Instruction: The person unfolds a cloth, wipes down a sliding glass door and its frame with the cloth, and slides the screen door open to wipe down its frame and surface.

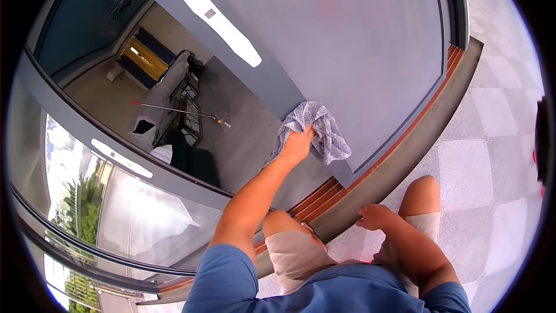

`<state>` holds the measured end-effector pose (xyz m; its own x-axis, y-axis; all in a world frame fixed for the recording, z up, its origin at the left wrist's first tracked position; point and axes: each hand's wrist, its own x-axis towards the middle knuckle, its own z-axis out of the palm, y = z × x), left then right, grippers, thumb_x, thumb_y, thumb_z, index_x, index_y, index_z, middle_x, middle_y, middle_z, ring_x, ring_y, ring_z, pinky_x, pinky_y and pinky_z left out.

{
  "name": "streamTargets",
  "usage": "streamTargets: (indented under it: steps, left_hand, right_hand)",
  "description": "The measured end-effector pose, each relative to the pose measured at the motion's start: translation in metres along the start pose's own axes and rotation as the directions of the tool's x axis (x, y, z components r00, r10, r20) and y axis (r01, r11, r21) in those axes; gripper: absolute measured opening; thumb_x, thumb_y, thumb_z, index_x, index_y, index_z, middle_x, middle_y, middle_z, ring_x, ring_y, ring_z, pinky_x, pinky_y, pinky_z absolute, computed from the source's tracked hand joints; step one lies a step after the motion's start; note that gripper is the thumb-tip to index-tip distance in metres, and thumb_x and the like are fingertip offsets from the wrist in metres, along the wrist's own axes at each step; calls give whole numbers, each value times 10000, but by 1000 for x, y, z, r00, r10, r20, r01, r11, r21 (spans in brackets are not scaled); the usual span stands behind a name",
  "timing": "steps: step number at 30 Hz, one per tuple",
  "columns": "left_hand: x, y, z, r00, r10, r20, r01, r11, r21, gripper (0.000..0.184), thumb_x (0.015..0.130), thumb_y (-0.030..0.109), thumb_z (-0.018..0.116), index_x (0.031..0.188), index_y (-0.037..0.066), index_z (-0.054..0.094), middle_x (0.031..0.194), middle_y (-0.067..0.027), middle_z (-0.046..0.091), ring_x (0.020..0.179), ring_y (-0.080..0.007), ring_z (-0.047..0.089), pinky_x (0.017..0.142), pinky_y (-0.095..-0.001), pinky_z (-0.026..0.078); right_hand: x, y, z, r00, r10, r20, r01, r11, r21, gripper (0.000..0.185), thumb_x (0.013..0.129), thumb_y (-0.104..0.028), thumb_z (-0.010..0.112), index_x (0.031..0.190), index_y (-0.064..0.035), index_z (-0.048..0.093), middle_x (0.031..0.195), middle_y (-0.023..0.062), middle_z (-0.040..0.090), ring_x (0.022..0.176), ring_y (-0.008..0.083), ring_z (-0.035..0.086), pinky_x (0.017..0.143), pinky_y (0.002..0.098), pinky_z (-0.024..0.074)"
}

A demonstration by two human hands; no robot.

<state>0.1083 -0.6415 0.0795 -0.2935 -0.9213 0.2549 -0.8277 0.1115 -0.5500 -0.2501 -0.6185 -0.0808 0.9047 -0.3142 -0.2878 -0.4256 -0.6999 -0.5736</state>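
Observation:
My left hand (pixel 296 146) is closed on a crumpled grey-and-white patterned cloth (pixel 327 133). It presses the cloth against the lower part of the grey sliding door's frame (pixel 272 90), close to the bottom corner. Part of the cloth hangs over the glass door panel (pixel 370 64), and some of it droops below my wrist. My right hand (pixel 376 218) is beside my right knee, over the sill edge, with its fingers curled in and nothing visible in them.
Orange-brown door tracks (pixel 315 202) run along the raised sill (pixel 399 145). Pale floor tiles (pixel 463 174) lie outside. Through the doorway are a long pole (pixel 179 110) and a dark-framed rack (pixel 188 113). A second glass panel (pixel 150 214) stands at the left, with a white handle plate (pixel 121 158).

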Motion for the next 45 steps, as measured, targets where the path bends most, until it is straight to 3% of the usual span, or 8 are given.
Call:
streamTargets:
  steps: [2,7,16,24,30,33,37,45]
  left_hand:
    - [8,-12,-33,982,44,184,-39,999,-30,356,896,170,630,1229,68,703,1656,-154,435,1209,-322,671,913,-458,544]
    - [58,-91,-159,986,41,-162,-25,995,98,291,868,184,650,1124,82,744,1657,-163,449,1555,-299,406,975,-422,497]
    - [157,-279,-360,850,125,-512,352,589,728,457,1001,396,562,1324,112,716,1411,-225,631,1455,-413,475,1251,-600,276]
    - [122,-154,-218,824,9,-566,345,786,514,361,886,347,698,1145,100,748,998,-167,624,1039,-417,600,1158,-668,318]
    - [59,-49,-92,949,-138,-284,179,976,125,502,814,194,709,1303,82,698,1475,-269,559,1405,-504,497,794,-545,625]
    - [34,-12,-44,980,-136,-145,146,988,58,448,866,216,690,1283,55,722,1504,-276,543,1369,-440,546,1118,-518,473]
    - [1,26,0,996,-17,87,24,997,-80,374,910,144,613,1267,55,681,1505,-137,582,1160,-263,693,887,-433,554]
    - [18,-30,-76,992,97,-82,-95,995,38,271,906,131,619,1153,105,727,1591,-115,532,1339,-213,613,877,-371,503]
  right_hand:
    - [-2,5,5,1000,-15,-22,15,1000,-4,491,932,-416,648,1095,39,735,1068,264,759,1018,459,734,913,537,589]
    - [-12,8,7,995,-62,-83,66,997,45,508,938,-429,650,1112,41,732,1050,269,758,1009,465,733,907,534,590]
    - [14,-15,-15,996,59,74,-65,994,88,532,916,-461,696,1224,-30,734,1094,244,765,1069,436,727,960,502,575]
    - [33,-24,-8,998,-61,-27,64,987,148,437,914,-397,711,1087,4,717,1025,234,767,1001,415,746,878,510,599]
    - [28,-28,-8,997,-68,39,62,988,140,426,924,-382,688,1110,0,722,1037,232,767,1013,421,742,894,512,594]
    - [25,-22,-10,996,-77,53,71,992,104,446,930,-388,670,1151,-4,724,1042,228,767,1015,421,742,896,515,592]
    - [26,-15,-4,998,-1,65,-2,999,50,470,922,-428,678,1111,-3,745,1102,239,757,1077,433,718,938,515,581]
    - [6,-9,-4,996,-84,9,83,996,33,446,895,-351,648,1075,45,746,1064,282,757,1000,459,736,913,519,590]
